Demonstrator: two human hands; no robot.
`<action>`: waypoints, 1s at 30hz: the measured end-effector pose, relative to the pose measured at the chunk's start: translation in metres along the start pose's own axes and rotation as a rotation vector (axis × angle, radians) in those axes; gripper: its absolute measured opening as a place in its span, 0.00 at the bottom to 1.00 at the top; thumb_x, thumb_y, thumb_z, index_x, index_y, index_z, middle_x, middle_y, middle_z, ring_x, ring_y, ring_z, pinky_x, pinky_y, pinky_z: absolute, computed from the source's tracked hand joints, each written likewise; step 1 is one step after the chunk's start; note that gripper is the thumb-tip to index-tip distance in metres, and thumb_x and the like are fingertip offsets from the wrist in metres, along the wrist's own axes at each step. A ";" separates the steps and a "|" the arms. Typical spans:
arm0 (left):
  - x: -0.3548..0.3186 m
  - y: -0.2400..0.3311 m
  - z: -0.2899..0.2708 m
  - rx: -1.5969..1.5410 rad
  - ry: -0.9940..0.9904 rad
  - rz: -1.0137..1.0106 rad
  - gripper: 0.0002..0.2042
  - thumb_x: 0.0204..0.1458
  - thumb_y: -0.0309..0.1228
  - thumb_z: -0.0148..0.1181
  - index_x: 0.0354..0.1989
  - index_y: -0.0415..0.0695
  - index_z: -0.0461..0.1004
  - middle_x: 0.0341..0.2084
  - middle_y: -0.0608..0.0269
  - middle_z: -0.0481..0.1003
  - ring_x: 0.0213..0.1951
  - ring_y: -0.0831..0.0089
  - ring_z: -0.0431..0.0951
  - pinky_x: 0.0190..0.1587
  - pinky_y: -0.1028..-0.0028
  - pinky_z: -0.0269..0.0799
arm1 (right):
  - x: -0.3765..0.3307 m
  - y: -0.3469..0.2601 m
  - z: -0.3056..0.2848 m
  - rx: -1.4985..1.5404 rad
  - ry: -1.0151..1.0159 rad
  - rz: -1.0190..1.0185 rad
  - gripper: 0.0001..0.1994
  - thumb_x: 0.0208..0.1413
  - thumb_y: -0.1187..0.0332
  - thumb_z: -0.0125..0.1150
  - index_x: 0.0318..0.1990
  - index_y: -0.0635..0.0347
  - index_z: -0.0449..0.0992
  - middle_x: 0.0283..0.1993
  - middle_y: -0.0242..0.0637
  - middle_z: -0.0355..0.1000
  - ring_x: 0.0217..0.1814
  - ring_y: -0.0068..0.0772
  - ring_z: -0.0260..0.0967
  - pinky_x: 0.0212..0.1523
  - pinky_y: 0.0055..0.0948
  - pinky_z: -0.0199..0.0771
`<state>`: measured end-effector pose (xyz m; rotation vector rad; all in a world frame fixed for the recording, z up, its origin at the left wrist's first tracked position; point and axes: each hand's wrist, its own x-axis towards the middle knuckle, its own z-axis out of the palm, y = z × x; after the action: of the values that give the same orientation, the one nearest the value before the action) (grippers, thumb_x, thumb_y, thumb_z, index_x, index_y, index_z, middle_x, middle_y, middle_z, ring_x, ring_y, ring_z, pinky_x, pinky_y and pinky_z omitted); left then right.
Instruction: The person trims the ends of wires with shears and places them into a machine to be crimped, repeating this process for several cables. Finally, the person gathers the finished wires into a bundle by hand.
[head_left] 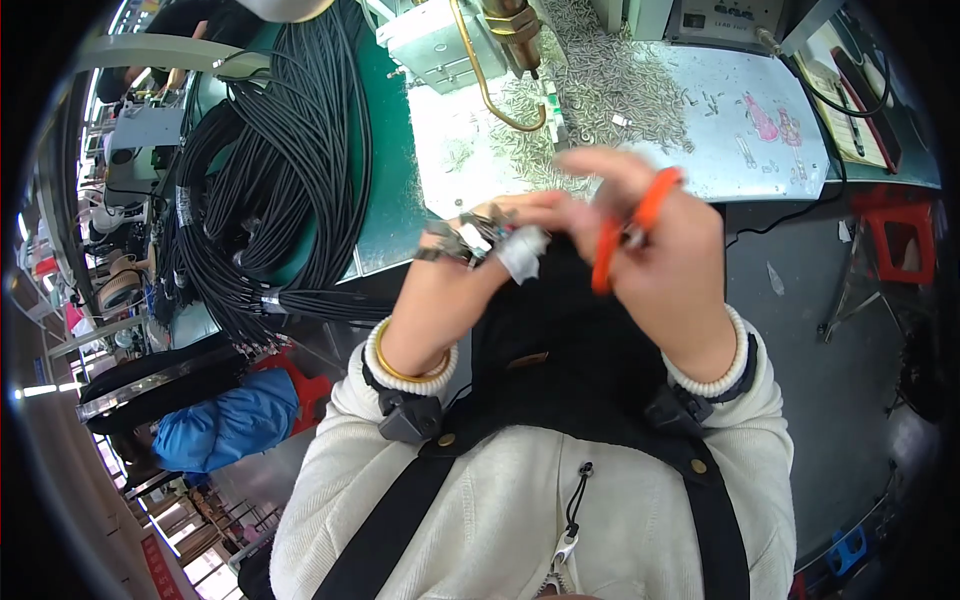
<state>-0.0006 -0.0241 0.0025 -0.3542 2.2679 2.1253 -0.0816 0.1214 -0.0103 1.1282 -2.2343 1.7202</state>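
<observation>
My left hand point(440, 300) is closed in front of the bench edge. A small cluster of dark and silver pieces with thin wire ends point(470, 238) lies across its fingers; their exact kind is not clear. White tape or cloth point(523, 255) covers its thumb. My right hand point(675, 270), partly smeared by motion, has its fingers through the loops of orange-handled scissors point(652, 198). The blades are hidden or blurred where the two hands meet. Just beyond the hands stands a bench machine with a brass-coloured head point(515, 38) and a bent copper tube point(487, 85).
Many small metal pins point(635, 110) are strewn over the white work plate point(440, 185). Coiled black cables point(300, 150) fill the left of the green bench, hanging over its edge. A control box point(725, 18) and notebook point(860, 125) are at far right. A red stool point(897, 240) stands right.
</observation>
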 end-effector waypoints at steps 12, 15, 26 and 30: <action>-0.009 -0.011 0.010 -0.025 0.128 0.249 0.07 0.43 0.17 0.54 0.31 0.38 0.71 0.26 0.65 0.72 0.27 0.80 0.71 0.30 0.82 0.66 | 0.001 -0.011 -0.016 0.666 -0.397 0.866 0.08 0.49 0.70 0.55 0.22 0.65 0.67 0.18 0.30 0.65 0.17 0.17 0.61 0.16 0.18 0.58; -0.009 -0.012 0.010 -0.025 0.139 0.257 0.06 0.42 0.18 0.54 0.30 0.37 0.70 0.25 0.66 0.71 0.26 0.81 0.70 0.28 0.83 0.65 | -0.009 -0.003 -0.005 0.675 -0.371 0.759 0.08 0.49 0.69 0.55 0.23 0.63 0.68 0.18 0.29 0.64 0.16 0.16 0.59 0.15 0.18 0.56; -0.008 0.002 0.003 -0.209 0.128 -0.167 0.07 0.40 0.21 0.56 0.31 0.37 0.69 0.23 0.69 0.69 0.18 0.86 0.63 0.17 0.87 0.54 | -0.004 0.005 -0.018 -0.538 -0.229 -0.556 0.10 0.37 0.68 0.60 0.31 0.50 0.74 0.18 0.22 0.62 0.13 0.19 0.54 0.16 0.17 0.53; -0.007 0.008 0.005 -0.255 0.138 -0.218 0.07 0.40 0.21 0.56 0.30 0.37 0.69 0.21 0.69 0.69 0.18 0.87 0.63 0.17 0.87 0.54 | -0.008 0.005 -0.016 -0.619 -0.202 -0.592 0.13 0.35 0.70 0.60 0.34 0.53 0.73 0.19 0.23 0.65 0.14 0.18 0.58 0.15 0.17 0.52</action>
<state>0.0040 -0.0172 0.0115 -0.7389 1.9129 2.3374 -0.0843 0.1394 -0.0131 1.5960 -1.9971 0.6549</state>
